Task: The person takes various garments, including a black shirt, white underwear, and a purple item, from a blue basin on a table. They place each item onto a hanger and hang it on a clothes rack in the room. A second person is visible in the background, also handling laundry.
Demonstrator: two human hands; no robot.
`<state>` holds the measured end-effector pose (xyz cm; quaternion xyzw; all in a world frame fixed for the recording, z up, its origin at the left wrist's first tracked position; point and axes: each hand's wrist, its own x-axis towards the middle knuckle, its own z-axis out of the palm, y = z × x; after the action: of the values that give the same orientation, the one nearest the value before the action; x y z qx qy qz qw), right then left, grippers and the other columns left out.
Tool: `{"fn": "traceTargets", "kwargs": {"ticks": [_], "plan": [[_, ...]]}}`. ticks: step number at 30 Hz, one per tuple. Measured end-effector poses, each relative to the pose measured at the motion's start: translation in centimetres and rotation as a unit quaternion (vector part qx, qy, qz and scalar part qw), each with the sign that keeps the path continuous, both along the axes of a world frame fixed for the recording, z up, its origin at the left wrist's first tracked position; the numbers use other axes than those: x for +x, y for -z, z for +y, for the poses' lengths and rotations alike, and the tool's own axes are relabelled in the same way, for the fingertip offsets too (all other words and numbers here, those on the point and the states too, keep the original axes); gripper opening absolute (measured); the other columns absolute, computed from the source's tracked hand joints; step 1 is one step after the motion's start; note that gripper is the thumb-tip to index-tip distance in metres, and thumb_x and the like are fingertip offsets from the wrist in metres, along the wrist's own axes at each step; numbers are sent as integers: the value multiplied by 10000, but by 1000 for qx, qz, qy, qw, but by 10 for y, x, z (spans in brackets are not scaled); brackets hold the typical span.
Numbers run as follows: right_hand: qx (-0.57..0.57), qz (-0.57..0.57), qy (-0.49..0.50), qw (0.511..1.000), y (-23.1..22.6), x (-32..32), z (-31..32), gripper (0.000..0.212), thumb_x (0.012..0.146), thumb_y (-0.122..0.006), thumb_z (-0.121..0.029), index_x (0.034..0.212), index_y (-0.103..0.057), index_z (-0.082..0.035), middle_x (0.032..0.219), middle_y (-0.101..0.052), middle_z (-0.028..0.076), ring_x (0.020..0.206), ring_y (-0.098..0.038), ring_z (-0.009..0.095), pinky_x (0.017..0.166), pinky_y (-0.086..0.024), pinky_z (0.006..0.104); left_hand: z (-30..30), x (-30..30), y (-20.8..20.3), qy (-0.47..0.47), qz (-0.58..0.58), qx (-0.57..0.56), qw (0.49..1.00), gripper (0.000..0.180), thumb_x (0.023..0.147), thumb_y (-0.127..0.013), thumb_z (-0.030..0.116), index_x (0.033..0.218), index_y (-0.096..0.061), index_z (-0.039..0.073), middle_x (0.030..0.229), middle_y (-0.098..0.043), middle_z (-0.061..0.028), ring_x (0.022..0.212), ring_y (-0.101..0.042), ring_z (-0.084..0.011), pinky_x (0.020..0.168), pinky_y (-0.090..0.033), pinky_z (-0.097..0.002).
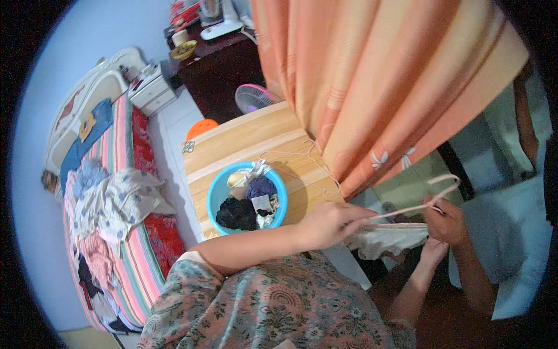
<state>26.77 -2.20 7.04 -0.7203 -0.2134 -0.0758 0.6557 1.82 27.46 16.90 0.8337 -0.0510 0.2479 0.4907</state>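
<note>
My left hand [331,225] is closed on one end of a pale pink clothes hanger [401,212]. A white garment with a ruffled edge [386,243] hangs below the hanger's bar. At the garment's right end my right hand [433,252] pinches its edge, its fingertips partly hidden. Just above it, another person's hand [446,222] grips the hanger near its hook. Left of my left hand, a blue basin [211,198] stands on a wooden table and holds black, dark blue, white and beige clothes.
Another empty wire hanger [308,152] lies on the wooden table [232,145]. An orange curtain [354,87] hangs beyond it. A fan [253,98] and an orange stool [201,128] stand behind the table. At left is a bed [136,279] with clothes on it.
</note>
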Motion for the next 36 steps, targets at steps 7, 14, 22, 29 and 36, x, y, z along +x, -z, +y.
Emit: {"fn": "traceTargets", "kwargs": {"ticks": [7,14,22,29,36], "plan": [[-76,-69,164,981,13,52,-51,439,892,-404,-322,1236,-429,-51,1278,-426,150,1116,-451,269,957,-346,371,-12,31,-1,-5,-59,-34,998,394,815,-555,107,1191,-461,35,1015,-522,-167,988,-502,-324,864,-422,-369],[139,204,310,918,27,52,-56,479,900,-427,-321,1261,-376,-11,1281,-389,133,1157,-394,238,984,-317,372,62,-17,157,-288,39,-36,956,487,696,-612,49,1149,-436,12,1139,-425,-203,1067,-410,-384,946,-335,-421],[-83,433,208,873,143,-59,-67,311,916,-432,-242,1159,-521,-69,886,-497,48,687,-476,156,610,-453,322,163,-167,321,-433,410,167,785,872,599,-758,217,1322,-283,105,1318,-280,-201,1202,-306,-390,974,-324,-444],[-283,447,67,846,130,-93,9,324,831,-567,-184,1137,-515,-91,1135,-526,73,1065,-473,191,889,-388,343,180,-73,360,-436,533,152,709,843,568,-767,278,1289,-333,224,1385,-193,-113,1253,-217,-389,877,-354,-592],[-364,415,-106,827,158,-119,77,224,878,-516,-138,1086,-554,-63,976,-589,38,874,-555,143,740,-454,267,228,-113,351,-455,445,14,771,335,627,-652,107,953,-577,89,968,-562,-161,886,-557,-361,772,-458,-408]]}}
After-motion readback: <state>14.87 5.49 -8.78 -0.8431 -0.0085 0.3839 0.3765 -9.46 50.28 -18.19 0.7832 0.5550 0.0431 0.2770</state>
